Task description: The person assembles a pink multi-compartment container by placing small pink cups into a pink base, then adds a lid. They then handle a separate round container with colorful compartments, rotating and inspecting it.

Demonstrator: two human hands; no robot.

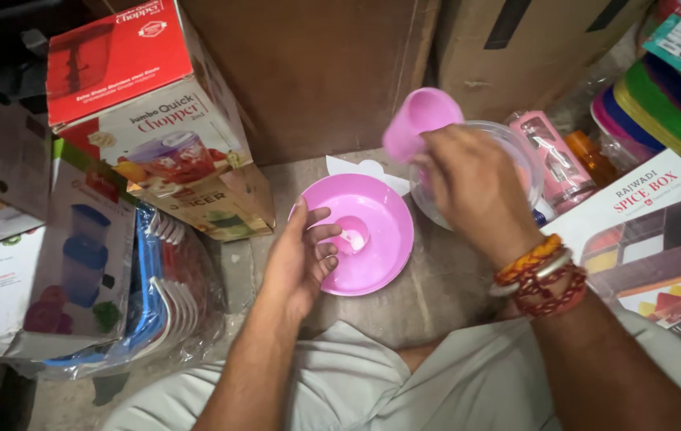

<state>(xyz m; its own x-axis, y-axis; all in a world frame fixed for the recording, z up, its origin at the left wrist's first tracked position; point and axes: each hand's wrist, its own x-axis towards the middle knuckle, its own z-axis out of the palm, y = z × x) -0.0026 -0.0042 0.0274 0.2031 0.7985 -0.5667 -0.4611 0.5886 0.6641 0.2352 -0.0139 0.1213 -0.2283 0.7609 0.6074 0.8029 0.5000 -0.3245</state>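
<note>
A round pink plastic lid (372,243) with a raised centre lies on the stone floor in front of me. My left hand (300,255) rests at its left edge, fingers apart, fingertips touching the lid. My right hand (472,187), with red and orange threads and a bangle at the wrist, grips a small pink plastic piece (416,120), blurred. It is held over a clear round plastic bowl (516,144) that stands just right of the lid.
Printed cardboard product boxes (149,112) are stacked at the left above bagged blue and white plastic ware (161,279). A brown carton (316,64) stands behind. At the right lie a flat printed box (660,239), a pink packaged item (552,156) and stacked coloured lids (668,104).
</note>
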